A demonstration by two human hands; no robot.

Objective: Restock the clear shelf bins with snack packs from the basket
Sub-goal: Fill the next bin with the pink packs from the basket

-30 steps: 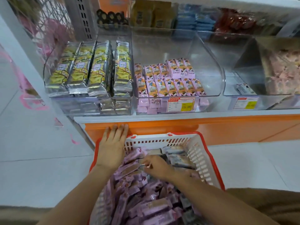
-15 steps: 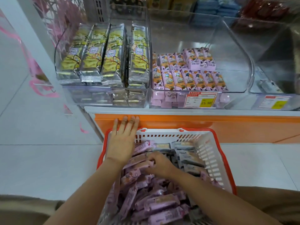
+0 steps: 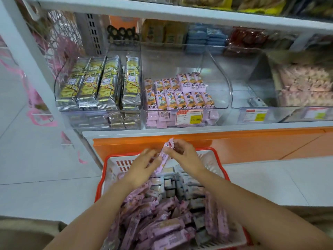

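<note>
My right hand [image 3: 185, 156] pinches the pink pack [image 3: 164, 153] at its far end, left hand [image 3: 144, 167] its near end (long axis pointing away); the clear bin [image 3: 222, 87] lies straight beyond.

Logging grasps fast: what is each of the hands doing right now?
Left hand: on the pink snack pack, grip unclear through blur.
Right hand: pinching that pack's upper end.

Pink pack [image 3: 164, 154], tilted, raised over the far rim of a red basket [image 3: 100, 181] heaped with pink and grey packs [image 3: 162, 224]; beyond the basket, a half-filled clear bin [image 3: 222, 87].
</note>
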